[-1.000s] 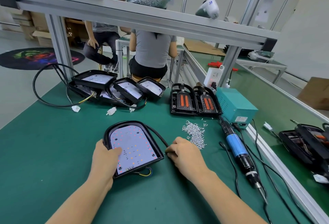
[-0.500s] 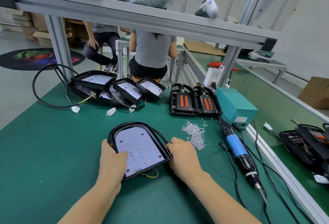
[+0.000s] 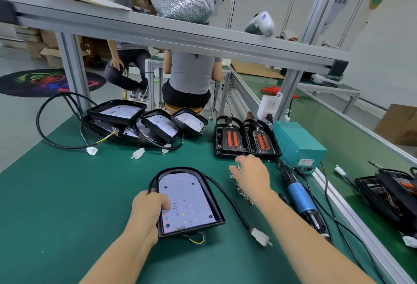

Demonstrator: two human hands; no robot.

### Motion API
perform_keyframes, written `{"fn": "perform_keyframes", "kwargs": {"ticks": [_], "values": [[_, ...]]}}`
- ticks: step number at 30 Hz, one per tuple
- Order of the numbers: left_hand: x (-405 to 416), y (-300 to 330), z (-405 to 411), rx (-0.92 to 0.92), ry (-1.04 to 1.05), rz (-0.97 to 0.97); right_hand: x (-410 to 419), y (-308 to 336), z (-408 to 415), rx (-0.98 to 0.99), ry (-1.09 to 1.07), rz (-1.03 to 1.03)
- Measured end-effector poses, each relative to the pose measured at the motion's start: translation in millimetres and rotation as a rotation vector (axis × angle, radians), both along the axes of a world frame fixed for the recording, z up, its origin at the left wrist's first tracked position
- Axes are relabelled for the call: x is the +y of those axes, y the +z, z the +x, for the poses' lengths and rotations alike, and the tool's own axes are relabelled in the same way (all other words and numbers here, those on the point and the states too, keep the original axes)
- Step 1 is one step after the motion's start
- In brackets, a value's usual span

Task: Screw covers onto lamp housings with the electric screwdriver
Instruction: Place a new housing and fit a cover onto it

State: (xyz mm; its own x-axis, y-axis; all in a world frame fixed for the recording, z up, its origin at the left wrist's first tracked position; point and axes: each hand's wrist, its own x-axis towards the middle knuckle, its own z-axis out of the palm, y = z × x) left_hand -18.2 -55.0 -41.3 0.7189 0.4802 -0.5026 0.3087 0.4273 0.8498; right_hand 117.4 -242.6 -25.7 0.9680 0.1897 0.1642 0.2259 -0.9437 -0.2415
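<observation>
Nearest: left hand (image 3: 150, 210) pressing on the lamp housing (image 3: 188, 202), thumb over the near-left part of the LED board, fingers at the left rim; housing flat on the green bench mat (image 3: 56, 193), board facing up. White connector (image 3: 260, 237) on the housing's black cable lying just right of its near corner. Right hand (image 3: 252, 176) now off the housing, reaching out beyond its right side, fingers spread and loose, holding nothing, hovering over the loose screws (image 3: 242, 187); half a second ago it rested against the housing's right edge. Housing also turned and drawn a little nearer than a second ago. Reads as positioning finished and fetching begun: either screws or a cover next, hard to say which. Electric screwdriver (image 3: 300, 198) lying untouched right of the screws. Beyond the housing's far right, two covers (image 3: 246, 140) with orange inserts side by side, a teal power box (image 3: 300, 141) beside them. Beyond the far left, a heap of other housings (image 3: 146, 123) with cables. No cover on the held housing yet.
</observation>
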Motion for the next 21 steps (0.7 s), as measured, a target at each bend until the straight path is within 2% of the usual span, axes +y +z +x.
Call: {"fn": "perform_keyframes", "kwargs": {"ticks": [2,7,15,21], "values": [[-2.4,-3.0,-1.6,-0.006,0.006,-0.010,9.0,6.9,16.4,-0.013,-0.018,0.102],[-9.0,-4.8,-4.2,-0.099,0.027,-0.026,33.3,16.6,59.7,0.036,-0.138,0.177],[-7.9,-2.6,-4.7,-0.119,0.022,-0.104,52.4,11.4,89.3,0.119,-0.298,0.114],[-2.4,2.6,1.4,-0.120,0.029,-0.238,48.3,13.5,89.7,0.041,-0.279,0.192]]}}
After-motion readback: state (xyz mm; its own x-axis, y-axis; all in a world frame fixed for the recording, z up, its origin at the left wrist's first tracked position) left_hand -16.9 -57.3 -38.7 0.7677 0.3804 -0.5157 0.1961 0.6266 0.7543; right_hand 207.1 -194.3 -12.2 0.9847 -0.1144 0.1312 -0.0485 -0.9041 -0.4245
